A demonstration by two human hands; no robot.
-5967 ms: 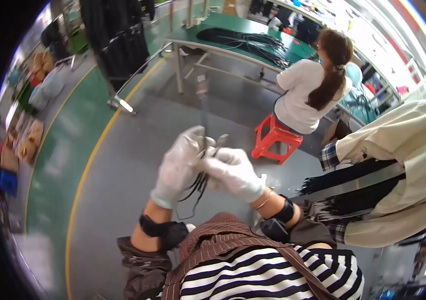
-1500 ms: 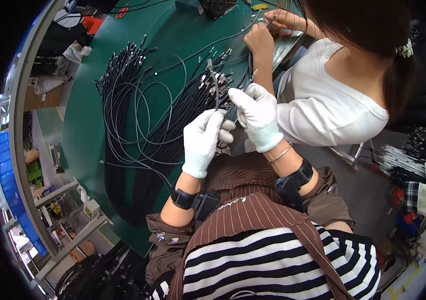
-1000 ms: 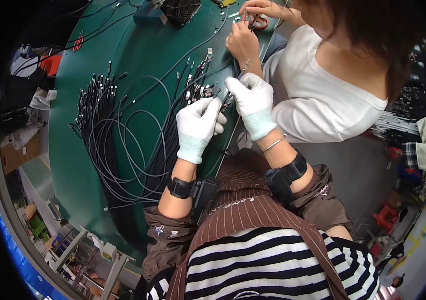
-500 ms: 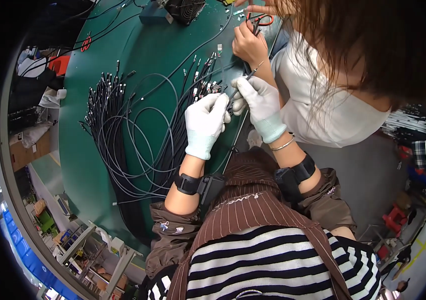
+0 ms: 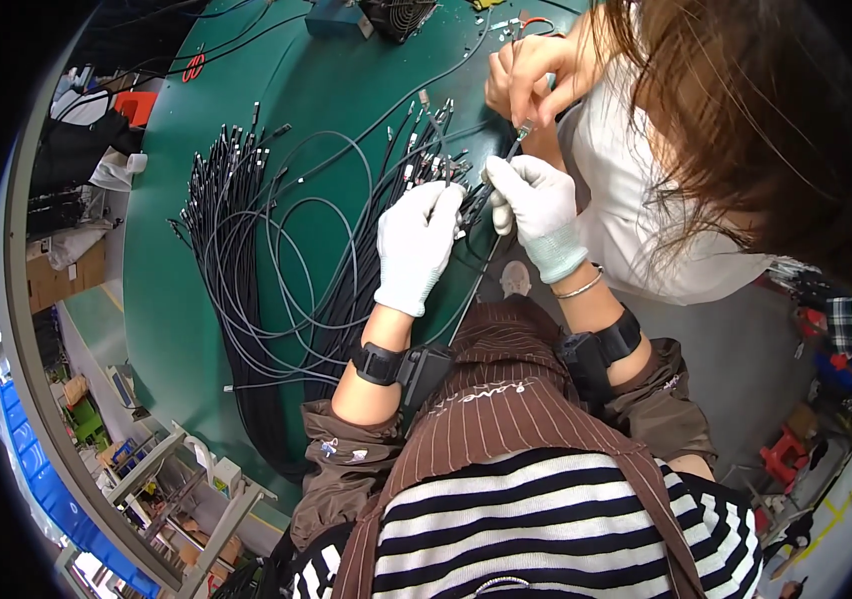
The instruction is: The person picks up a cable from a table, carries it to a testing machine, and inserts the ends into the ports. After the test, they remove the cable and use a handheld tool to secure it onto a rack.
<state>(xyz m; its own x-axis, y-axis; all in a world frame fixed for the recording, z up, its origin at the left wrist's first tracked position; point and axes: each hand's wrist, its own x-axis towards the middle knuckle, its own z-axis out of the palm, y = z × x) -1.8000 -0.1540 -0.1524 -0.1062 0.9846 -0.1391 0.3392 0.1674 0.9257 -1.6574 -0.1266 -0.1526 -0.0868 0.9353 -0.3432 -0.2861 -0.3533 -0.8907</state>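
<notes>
My left hand [image 5: 412,248], in a white glove with a pale green cuff, is closed with thumb and forefinger pinched on a thin black cable [image 5: 447,168]. My right hand [image 5: 538,205], gloved the same way, is a short way to the right with its fingers curled together; what they hold, if anything, is hidden. Several dark cable ends lie between the two hands. Just beyond my right hand, a co-worker's bare hands [image 5: 546,80] hold a small connector [image 5: 524,130] on a dark cable. Right under my left hand lies one bundle of black cables [image 5: 346,270] with metal-tipped ends.
A second cable bundle [image 5: 231,190] lies at the left of the green table [image 5: 161,329], with loose loops between. Red-handled scissors [image 5: 193,68] and a black fan [image 5: 401,15] are toward the far side. The co-worker's white-clothed body [image 5: 636,230] is close on my right.
The thin pointed dark tool seen in my right fingers no longer shows clearly. The co-worker's hands have come nearer, now holding a connector instead of scissors. The view has shifted slightly.
</notes>
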